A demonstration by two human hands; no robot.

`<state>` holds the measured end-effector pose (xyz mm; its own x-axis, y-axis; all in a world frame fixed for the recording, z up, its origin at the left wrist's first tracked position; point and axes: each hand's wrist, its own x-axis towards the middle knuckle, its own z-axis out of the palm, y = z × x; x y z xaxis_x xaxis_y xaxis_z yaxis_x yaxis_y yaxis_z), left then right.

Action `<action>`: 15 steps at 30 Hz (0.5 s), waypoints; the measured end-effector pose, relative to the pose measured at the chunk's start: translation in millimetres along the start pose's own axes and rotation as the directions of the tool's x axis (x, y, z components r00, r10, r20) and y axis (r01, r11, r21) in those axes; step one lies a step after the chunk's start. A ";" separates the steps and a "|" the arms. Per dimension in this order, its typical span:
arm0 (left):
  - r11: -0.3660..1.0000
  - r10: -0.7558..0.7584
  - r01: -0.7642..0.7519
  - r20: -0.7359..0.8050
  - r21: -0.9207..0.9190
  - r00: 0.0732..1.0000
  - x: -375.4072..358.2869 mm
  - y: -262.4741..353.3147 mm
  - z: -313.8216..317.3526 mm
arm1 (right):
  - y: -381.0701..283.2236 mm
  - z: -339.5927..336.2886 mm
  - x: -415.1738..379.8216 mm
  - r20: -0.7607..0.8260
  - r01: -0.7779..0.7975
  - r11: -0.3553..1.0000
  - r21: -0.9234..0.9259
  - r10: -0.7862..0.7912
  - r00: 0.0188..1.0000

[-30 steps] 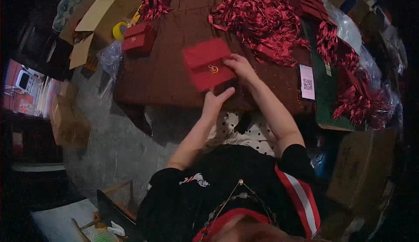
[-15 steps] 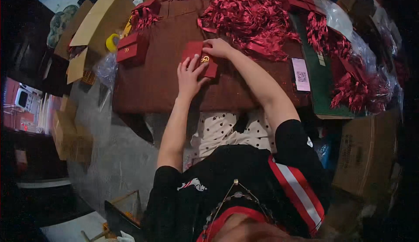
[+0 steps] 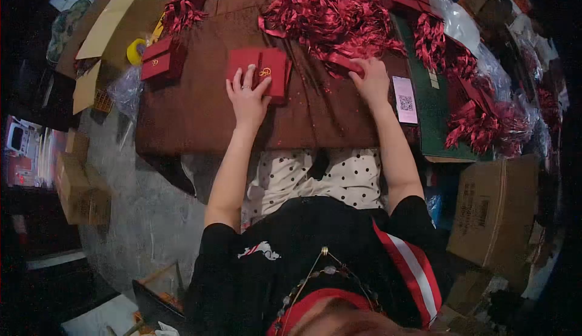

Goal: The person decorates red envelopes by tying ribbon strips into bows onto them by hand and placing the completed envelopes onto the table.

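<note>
My left hand [image 3: 248, 98] lies with fingers spread on a small stack of red folded packets [image 3: 274, 81] bearing a gold emblem, near the middle of the table. It presses on them from above without gripping. Over to the right, my right hand [image 3: 372, 81] has its thumb and fingers pinched on a shiny red ribbon [image 3: 344, 62] at the near edge of a tangled ribbon pile [image 3: 330, 18]. Part of that ribbon is hidden behind the fingers.
On the brown-covered table [image 3: 200, 118], a red packet stack [image 3: 162, 60] sits left. A phone [image 3: 405, 99] showing a QR code lies right, beside a green board [image 3: 433, 127] with ribboned packets. Yellow tape [image 3: 134, 51] and an open carton [image 3: 115, 21] stand at the left edge.
My right hand has left the packets and moved right to the ribbon pile, where it pinches a ribbon. My left hand stays on the packets. The whole view has shifted slightly.
</note>
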<state>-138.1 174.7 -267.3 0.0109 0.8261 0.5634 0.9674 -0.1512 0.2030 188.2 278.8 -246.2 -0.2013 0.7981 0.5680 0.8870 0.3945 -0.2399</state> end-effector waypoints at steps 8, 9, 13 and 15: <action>0.938 0.337 -0.346 -0.160 -0.032 0.928 -45.2 45.6 -14.3 | 20.7 19.3 -38.2 -0.129 0.250 0.967 0.052 -0.242 0.962; 0.912 0.390 -0.405 -0.164 -0.069 0.906 -53.7 54.2 -9.4 | 19.4 17.9 -39.1 -0.125 0.220 0.971 0.093 -0.207 0.970; 0.869 0.449 -0.432 0.016 -0.241 0.894 -69.7 93.5 1.2 | 2.0 13.6 -22.1 -0.174 0.165 0.982 0.096 -0.147 0.974; 0.897 0.407 -0.348 0.200 -0.273 0.891 -68.7 111.6 -0.2 | 3.2 29.4 -10.7 -0.122 0.175 0.983 0.046 -0.169 0.978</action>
<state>-30.8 100.9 -283.2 0.4539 0.7834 0.4245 0.7948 -0.5713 0.2045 181.0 284.9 -276.1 -0.2956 0.6582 0.6923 0.8181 0.5486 -0.1723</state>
